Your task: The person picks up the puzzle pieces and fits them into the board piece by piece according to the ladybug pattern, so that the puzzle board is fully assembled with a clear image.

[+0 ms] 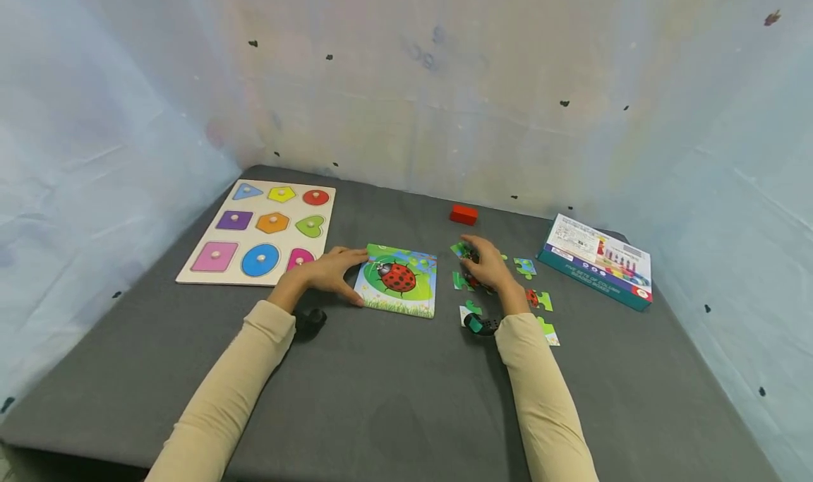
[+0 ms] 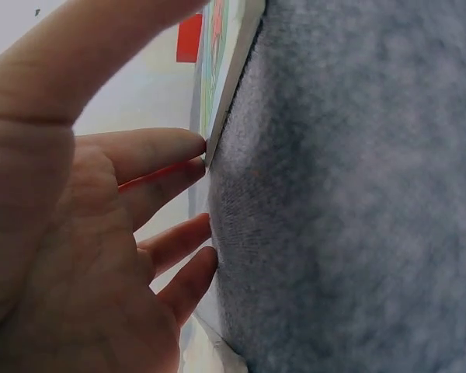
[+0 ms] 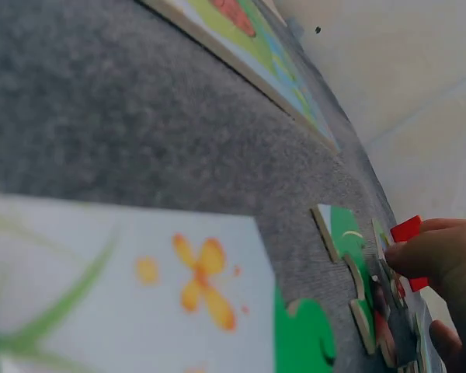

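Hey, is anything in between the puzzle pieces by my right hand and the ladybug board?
Nothing visible: only bare grey table surface lies between the puzzle pieces by your right hand and the ladybug board. Your left hand is at the board's opposite edge, and the red block sits farther back, out of that gap.

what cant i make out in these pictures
Head view: part of the pink knobbed wooden shape, behind the left hand.
Head view: parts of the flat green-and-red jigsaw pieces, behind the right hand.
Head view: fine print on the teal-and-white cardboard box, too small.
Right wrist view: the flowered white jigsaw piece, cut off by left and bottom edges.
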Action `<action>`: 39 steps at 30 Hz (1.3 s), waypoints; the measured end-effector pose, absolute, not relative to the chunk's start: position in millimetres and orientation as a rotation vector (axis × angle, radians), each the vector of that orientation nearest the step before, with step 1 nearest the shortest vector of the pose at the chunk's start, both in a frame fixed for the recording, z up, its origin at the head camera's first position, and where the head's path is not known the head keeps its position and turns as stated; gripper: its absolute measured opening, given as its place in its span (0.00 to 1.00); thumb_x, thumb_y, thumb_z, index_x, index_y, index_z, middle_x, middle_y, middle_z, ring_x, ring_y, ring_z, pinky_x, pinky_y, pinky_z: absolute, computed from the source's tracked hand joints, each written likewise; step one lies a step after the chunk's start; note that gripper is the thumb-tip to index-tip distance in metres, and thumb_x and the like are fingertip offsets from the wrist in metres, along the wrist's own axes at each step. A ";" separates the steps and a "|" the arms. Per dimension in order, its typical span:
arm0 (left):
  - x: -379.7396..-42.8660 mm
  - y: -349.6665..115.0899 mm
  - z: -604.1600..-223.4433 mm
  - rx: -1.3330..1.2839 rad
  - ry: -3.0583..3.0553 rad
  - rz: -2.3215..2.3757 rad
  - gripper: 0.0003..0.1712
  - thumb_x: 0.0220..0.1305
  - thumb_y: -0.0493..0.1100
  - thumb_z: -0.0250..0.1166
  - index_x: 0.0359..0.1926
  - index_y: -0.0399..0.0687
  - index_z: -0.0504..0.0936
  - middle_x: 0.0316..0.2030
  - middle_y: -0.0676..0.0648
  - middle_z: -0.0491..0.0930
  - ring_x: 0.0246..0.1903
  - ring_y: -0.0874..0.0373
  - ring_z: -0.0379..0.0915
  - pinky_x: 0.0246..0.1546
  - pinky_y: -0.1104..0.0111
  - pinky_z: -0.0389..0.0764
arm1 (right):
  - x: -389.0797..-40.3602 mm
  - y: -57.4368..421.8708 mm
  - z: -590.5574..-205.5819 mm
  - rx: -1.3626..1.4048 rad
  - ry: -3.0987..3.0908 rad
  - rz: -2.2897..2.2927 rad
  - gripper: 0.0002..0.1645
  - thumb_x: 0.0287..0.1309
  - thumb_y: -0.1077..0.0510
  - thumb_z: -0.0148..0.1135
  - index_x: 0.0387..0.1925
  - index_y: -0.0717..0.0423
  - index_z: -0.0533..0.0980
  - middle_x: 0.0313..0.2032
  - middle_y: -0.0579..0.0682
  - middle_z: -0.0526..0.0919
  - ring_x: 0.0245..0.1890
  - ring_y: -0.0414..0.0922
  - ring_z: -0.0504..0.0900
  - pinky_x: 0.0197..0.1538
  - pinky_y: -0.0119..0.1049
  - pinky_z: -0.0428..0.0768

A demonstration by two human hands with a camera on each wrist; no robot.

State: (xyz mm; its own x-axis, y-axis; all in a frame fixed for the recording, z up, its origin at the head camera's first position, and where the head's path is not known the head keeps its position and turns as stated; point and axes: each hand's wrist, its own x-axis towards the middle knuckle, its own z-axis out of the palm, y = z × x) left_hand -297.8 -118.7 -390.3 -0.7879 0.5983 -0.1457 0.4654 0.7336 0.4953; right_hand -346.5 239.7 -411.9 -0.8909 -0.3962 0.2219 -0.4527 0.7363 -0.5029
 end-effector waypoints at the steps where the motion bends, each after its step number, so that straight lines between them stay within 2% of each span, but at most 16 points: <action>1: -297.6 -118.0 -390.8 0.835 2.643 0.641 0.56 0.45 0.59 0.73 0.70 0.43 0.57 0.70 0.42 0.51 0.67 0.40 0.42 0.62 0.43 0.53 | -347.2 240.2 -412.3 0.701 -2.839 0.857 0.32 0.59 0.66 0.56 0.64 0.66 0.62 0.63 0.64 0.64 0.66 0.60 0.57 0.65 0.55 0.55; 11: -300.3 -116.8 -394.2 0.818 2.652 0.635 0.55 0.45 0.60 0.72 0.70 0.44 0.57 0.70 0.42 0.52 0.68 0.41 0.42 0.62 0.43 0.53 | -351.1 241.9 -405.7 0.737 -2.974 0.865 0.34 0.60 0.67 0.49 0.68 0.67 0.55 0.67 0.67 0.55 0.70 0.61 0.42 0.65 0.60 0.49; 19: -298.0 -116.2 -388.3 0.807 2.626 0.619 0.55 0.46 0.59 0.72 0.70 0.44 0.57 0.70 0.41 0.51 0.68 0.42 0.41 0.62 0.44 0.52 | -351.6 243.8 -406.5 0.731 -2.922 0.806 0.29 0.62 0.63 0.54 0.63 0.68 0.62 0.64 0.65 0.63 0.69 0.61 0.46 0.67 0.56 0.47; 27: -296.1 -114.4 -385.2 0.825 2.630 0.565 0.52 0.47 0.58 0.72 0.69 0.43 0.60 0.69 0.41 0.52 0.68 0.41 0.42 0.63 0.44 0.52 | -352.3 246.8 -414.0 0.654 -2.887 0.770 0.25 0.61 0.57 0.59 0.57 0.65 0.70 0.60 0.66 0.66 0.68 0.61 0.50 0.66 0.54 0.50; 31: -295.2 -113.4 -385.7 0.834 2.626 0.565 0.51 0.47 0.57 0.72 0.68 0.43 0.60 0.69 0.40 0.53 0.68 0.40 0.42 0.62 0.44 0.52 | -351.4 250.8 -415.3 0.704 -2.898 0.803 0.27 0.61 0.56 0.59 0.58 0.66 0.70 0.59 0.67 0.65 0.68 0.61 0.48 0.66 0.56 0.51; 35: -294.8 -113.3 -386.9 0.839 2.626 0.575 0.51 0.47 0.58 0.72 0.68 0.42 0.60 0.69 0.39 0.53 0.68 0.39 0.42 0.62 0.44 0.52 | -350.9 257.9 -411.9 0.795 -2.951 0.821 0.30 0.60 0.58 0.58 0.62 0.67 0.66 0.60 0.68 0.62 0.69 0.64 0.43 0.64 0.61 0.49; 39: -295.0 -113.8 -388.1 0.832 2.626 0.580 0.51 0.47 0.58 0.72 0.68 0.43 0.60 0.69 0.39 0.53 0.68 0.40 0.42 0.62 0.44 0.52 | -351.6 262.1 -407.7 0.873 -2.973 0.807 0.31 0.59 0.60 0.59 0.62 0.68 0.65 0.59 0.69 0.62 0.68 0.66 0.41 0.64 0.62 0.47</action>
